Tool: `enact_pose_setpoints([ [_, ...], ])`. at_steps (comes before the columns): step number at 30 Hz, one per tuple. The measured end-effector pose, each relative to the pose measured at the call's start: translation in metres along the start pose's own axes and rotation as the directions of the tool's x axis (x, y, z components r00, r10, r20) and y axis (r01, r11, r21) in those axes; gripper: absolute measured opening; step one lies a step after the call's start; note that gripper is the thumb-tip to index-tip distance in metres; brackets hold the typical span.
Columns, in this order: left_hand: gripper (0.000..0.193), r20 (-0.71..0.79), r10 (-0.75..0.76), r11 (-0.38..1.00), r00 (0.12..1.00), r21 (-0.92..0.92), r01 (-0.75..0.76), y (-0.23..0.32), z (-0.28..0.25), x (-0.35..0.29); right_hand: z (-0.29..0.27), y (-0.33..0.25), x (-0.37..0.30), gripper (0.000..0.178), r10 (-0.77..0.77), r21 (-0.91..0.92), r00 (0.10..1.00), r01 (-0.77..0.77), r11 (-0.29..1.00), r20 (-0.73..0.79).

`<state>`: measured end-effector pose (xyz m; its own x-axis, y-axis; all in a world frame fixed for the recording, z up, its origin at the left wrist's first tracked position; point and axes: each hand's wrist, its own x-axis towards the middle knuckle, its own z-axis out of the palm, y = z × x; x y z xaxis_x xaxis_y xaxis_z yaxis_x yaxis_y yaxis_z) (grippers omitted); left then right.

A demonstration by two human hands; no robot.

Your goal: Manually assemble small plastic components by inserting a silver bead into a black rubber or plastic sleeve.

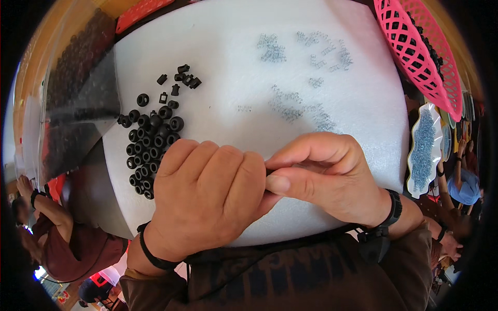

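While both hands meet at the middle of the head view, the left hand (205, 199) is curled into a loose fist, knuckles up, and the right hand (324, 173) pinches thumb against forefinger at a small dark part (269, 172) that barely shows between them; what kind of part it is cannot be told. Under the hands lies a white foam pad (223, 62). At about ten o'clock from the left hand sits a heap of black plastic rings (148, 150), touching one another, with a few loose black stoppers (181, 78) further toward twelve o'clock. At about one o'clock from the hands, small metal springs (301, 106) lie scattered in clumps. A pink lattice basket (415, 49) stands at two o'clock off the pad, and a clear tray of springs (425, 147) at three o'clock.
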<state>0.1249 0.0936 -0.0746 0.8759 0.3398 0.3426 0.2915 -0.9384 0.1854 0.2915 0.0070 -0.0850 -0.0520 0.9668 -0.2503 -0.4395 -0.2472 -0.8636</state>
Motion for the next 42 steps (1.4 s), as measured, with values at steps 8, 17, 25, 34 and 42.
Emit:
enact_pose_setpoints([
  [8, 0.037, -0.079, 0.008, 0.999, 0.997, -0.033, -0.011, -0.002, 0.003, 0.0, 0.001, 0.0, 0.002, 0.026, 0.077, 0.17, 0.996, -0.082, 0.982, 0.034],
  [17, 0.039, -0.042, -0.013, 0.999, 0.999, -0.043, 0.011, -0.001, -0.002, 0.0, -0.001, -0.005, 0.003, 0.039, 0.156, 0.019, 0.955, -0.166, 0.986, 0.251],
  [25, 0.037, 0.008, 0.027, 0.996, 1.0, -0.084, -0.026, -0.002, -0.002, -0.002, 0.0, 0.001, 0.003, 0.035, 0.161, 0.19, 0.952, -0.213, 0.958, 0.259],
  [34, 0.032, -0.093, 0.062, 0.998, 0.994, -0.018, -0.064, 0.002, 0.008, -0.003, -0.003, 0.002, 0.003, 0.032, 0.184, 0.269, 0.951, -0.25, 0.93, 0.247],
  [42, 0.033, -0.125, -0.023, 0.974, 0.992, -0.228, -0.006, -0.007, 0.002, 0.002, -0.004, -0.001, 0.002, 0.031, 0.14, 0.206, 0.967, -0.184, 0.961, 0.211],
])
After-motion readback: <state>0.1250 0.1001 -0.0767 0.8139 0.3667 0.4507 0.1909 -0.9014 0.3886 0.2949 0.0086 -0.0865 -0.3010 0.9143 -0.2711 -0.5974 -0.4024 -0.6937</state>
